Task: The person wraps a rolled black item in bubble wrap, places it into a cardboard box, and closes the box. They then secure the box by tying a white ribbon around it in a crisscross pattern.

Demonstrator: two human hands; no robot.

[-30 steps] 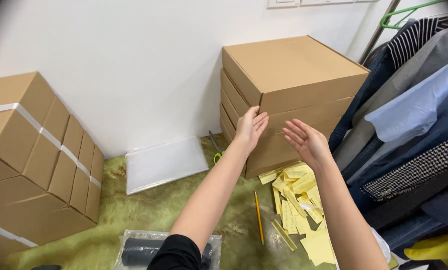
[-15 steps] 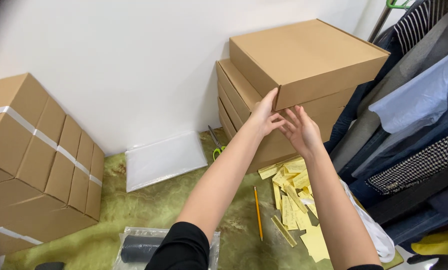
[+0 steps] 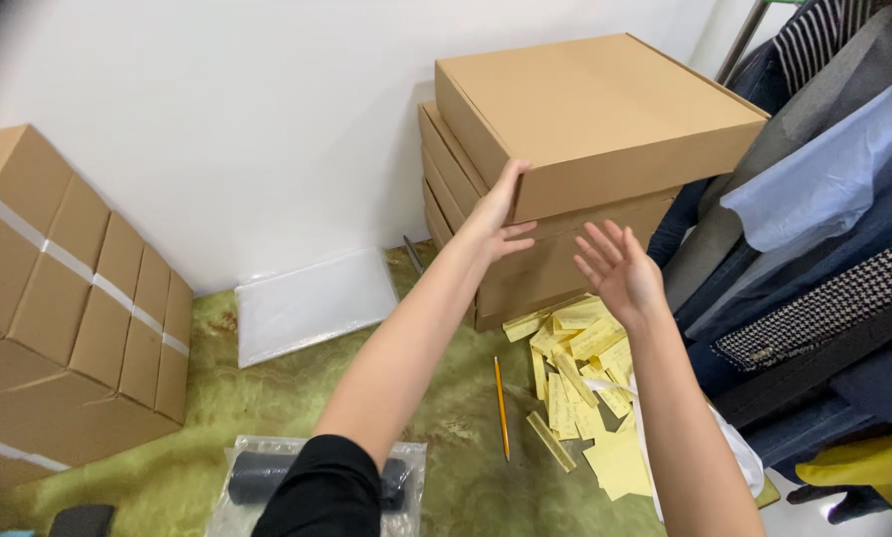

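A flat brown cardboard box (image 3: 605, 109) lies on top of a stack of similar boxes (image 3: 526, 268) against the white wall, turned slightly askew to them. My left hand (image 3: 496, 214) touches the top box at its near left corner, thumb on the side face and fingers under the edge. My right hand (image 3: 620, 268) is open with fingers spread, just in front of the stack and below the top box, holding nothing.
Yellow paper strips (image 3: 585, 388) and a pencil (image 3: 501, 408) lie on the green carpet below the stack. Taped cartons (image 3: 58, 308) stand at left. A clear bag with a dark roll (image 3: 257, 477) lies near me. Hanging clothes (image 3: 824, 239) crowd the right side.
My left hand has taken the top box's corner and the box has shifted askew on the stack. My right hand has dropped slightly away from the box, fingers spread.
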